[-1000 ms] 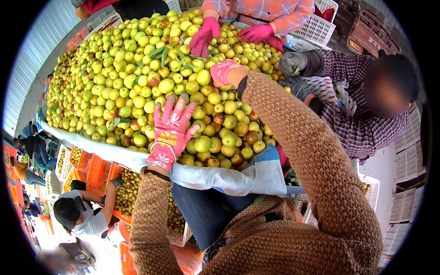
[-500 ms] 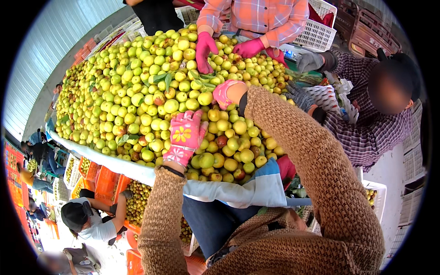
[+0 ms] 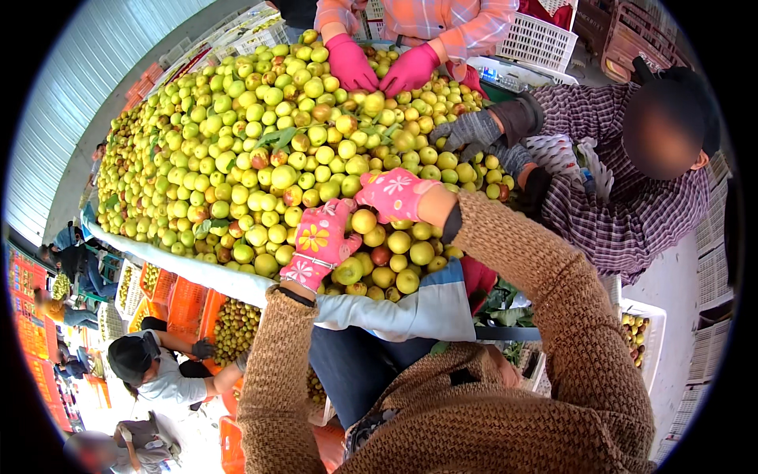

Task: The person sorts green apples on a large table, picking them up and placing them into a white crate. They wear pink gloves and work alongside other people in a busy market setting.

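Basically, big green-yellow fruit pile (image 3: 229, 170), 10 o'clock of view centre. Pink-gloved left hand (image 3: 319, 237) on it at 9 o'clock, right hand (image 3: 392, 195) at 12; fingertips unclear, can't tell either grip. One yellow fruit (image 3: 364, 221) between hands.

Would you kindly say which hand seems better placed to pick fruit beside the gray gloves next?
Probably the right hand: it is over fruit nearer the gray gloves, while the left hand lies farther away, with the right hand in between.
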Motion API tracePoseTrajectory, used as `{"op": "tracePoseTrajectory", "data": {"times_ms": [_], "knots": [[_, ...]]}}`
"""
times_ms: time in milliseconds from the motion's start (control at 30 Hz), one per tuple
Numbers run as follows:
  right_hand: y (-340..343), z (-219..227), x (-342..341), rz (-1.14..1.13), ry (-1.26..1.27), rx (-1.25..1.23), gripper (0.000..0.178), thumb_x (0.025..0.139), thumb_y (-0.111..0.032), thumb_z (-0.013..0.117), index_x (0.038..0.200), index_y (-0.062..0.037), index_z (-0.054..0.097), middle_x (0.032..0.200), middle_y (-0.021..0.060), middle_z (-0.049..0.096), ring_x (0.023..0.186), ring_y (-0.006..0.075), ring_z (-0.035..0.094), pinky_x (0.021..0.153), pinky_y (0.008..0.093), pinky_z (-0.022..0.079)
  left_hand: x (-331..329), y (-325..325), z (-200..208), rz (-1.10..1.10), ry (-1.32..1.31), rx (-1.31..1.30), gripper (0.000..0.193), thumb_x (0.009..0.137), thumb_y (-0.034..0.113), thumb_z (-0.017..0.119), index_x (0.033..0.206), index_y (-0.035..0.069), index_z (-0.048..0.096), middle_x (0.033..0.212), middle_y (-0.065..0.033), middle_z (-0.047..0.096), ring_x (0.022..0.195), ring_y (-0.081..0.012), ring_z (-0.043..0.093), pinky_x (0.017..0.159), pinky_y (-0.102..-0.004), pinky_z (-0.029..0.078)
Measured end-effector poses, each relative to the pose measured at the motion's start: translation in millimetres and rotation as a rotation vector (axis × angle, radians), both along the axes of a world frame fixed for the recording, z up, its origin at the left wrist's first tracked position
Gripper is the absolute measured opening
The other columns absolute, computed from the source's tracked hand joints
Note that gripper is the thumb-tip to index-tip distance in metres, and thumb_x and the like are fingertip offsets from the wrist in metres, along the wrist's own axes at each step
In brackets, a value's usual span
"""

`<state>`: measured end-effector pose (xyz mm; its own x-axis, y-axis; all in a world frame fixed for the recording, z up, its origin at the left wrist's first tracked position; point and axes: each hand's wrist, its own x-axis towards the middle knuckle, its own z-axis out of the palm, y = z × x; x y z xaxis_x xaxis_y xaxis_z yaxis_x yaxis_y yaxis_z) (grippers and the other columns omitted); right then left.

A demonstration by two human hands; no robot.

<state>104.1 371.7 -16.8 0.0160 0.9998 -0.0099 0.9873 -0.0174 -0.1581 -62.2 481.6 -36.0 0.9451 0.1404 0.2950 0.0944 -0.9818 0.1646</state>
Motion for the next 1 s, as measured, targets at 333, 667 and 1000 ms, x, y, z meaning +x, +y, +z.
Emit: {"op": "tracePoseTrajectory", "data": {"times_ms": [333, 667, 1000], "knots": [[-76.1, 5.1, 38.3, -0.347, 1.763, 0.332, 0.053, 0.086, -0.032, 0.063, 0.133, -0.0150, 0.045, 0.114, 0.0014, 0.059, 0.085, 0.0090, 0.062, 0.047, 0.0206, 0.045, -17.8, 4.7, -8.5, 0.016, -0.308, -0.495, 0.021, 0.078, 0.012, 0.068, 0.095, 0.003, 0.059, 0.094, -0.0096, 0.062, 0.089, -0.0229, 0.061, 0.080, -0.0326, 0.048], [-23.9, -10.4, 105.8, -0.389, 0.361, 0.228, 0.036, 0.078, -0.022, 0.063, 0.113, -0.0132, 0.061, 0.107, 0.0158, 0.060, 0.100, 0.0310, 0.059, 0.087, 0.0399, 0.047, 41.9, 39.1, 32.9, 0.040, -0.186, -0.164, 0.017, 0.084, 0.019, 0.062, 0.097, 0.010, 0.067, 0.101, -0.0115, 0.064, 0.091, -0.0318, 0.063, 0.078, -0.0396, 0.050], [31.8, 16.4, 100.5, -0.511, 0.152, -0.089, 0.040, 0.077, -0.024, 0.067, 0.114, -0.0092, 0.061, 0.127, 0.0207, 0.050, 0.103, 0.0370, 0.059, 0.086, 0.0432, 0.050, 95.0, 74.0, 27.4, 0.069, 0.270, 0.353, 0.030, 0.080, 0.031, 0.062, 0.102, 0.011, 0.062, 0.094, -0.0097, 0.065, 0.088, -0.0312, 0.063, 0.074, -0.0430, 0.050]]}}
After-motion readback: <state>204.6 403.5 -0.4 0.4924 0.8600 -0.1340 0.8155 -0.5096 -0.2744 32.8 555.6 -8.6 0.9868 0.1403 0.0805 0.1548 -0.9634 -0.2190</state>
